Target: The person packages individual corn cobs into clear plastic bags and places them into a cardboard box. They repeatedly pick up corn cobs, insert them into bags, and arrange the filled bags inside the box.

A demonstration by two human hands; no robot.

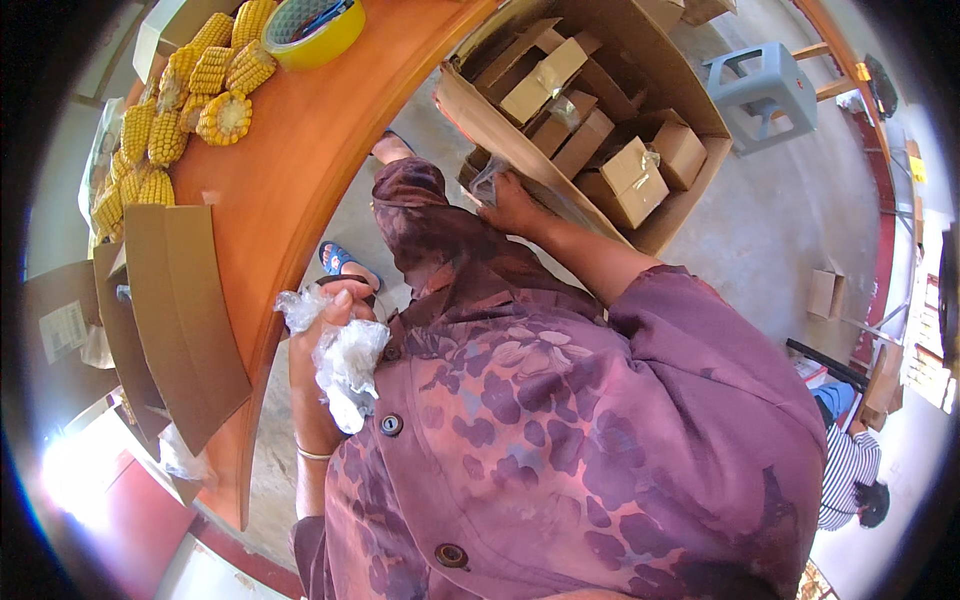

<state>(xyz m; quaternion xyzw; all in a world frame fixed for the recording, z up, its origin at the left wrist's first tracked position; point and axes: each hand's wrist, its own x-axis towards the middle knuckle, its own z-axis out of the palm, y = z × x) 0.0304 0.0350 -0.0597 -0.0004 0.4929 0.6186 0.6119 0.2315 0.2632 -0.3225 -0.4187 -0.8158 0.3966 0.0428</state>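
Observation:
My left hand [341,304] is closed around crumpled clear plastic [346,367], which bulges out on both sides of the fingers. A dark curved object [341,279] shows behind those fingers; I cannot tell what it is. Lower down, beside the large cardboard carton [517,142], my right hand [514,206] grips thin clear plastic film [489,178]. Its fingertips are partly hidden. Just past them is the open edge of a smaller cardboard piece [471,166], against the carton's outer wall. Inside the carton stand several small cardboard boxes [624,180], some with clear tape or film on them.
An orange table [300,150] curves along my left, with several corn cobs [210,75], a yellow roll of tape [315,45] and an open cardboard box [180,315]. A grey plastic stool [765,94] stands beyond the carton. At far right sits a person [847,465] in stripes.

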